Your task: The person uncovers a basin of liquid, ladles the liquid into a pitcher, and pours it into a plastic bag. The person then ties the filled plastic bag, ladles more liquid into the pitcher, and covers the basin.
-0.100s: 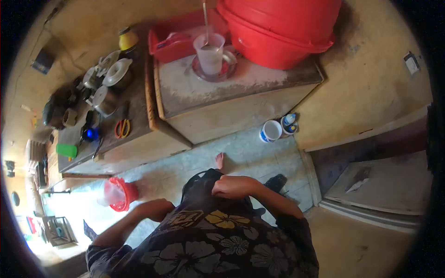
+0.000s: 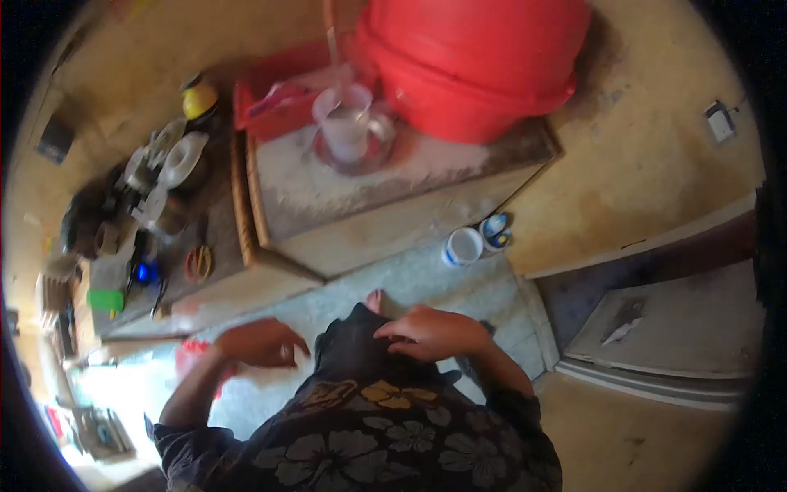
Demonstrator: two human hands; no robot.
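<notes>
My left hand (image 2: 261,343) hangs in the air left of my dark shorts (image 2: 354,338), its fingers apart and pointing right, with nothing in them. Over the right side of the shorts is my right hand (image 2: 436,333), its fingers loosely bent and spread, with no object visible in them. Whether its fingertips touch the cloth I cannot tell. A dark flowered shirt (image 2: 385,435) covers my body below both hands. Ahead on the counter, a translucent plastic jug (image 2: 346,135) with a long-handled utensil in it stands on a plate.
Large red tubs (image 2: 479,70) and a red tray (image 2: 270,115) sit on the counter (image 2: 328,201). Pots (image 2: 182,160) and orange-handled scissors (image 2: 198,264) lie on the left counter. White buckets (image 2: 463,247) stand on the floor. A red bucket (image 2: 190,361) is partly behind my left hand.
Both hands have risen slightly and their fingers have loosened; the right hand was a fist at the shorts. The view has shifted, so the counter sits lower and further left.
</notes>
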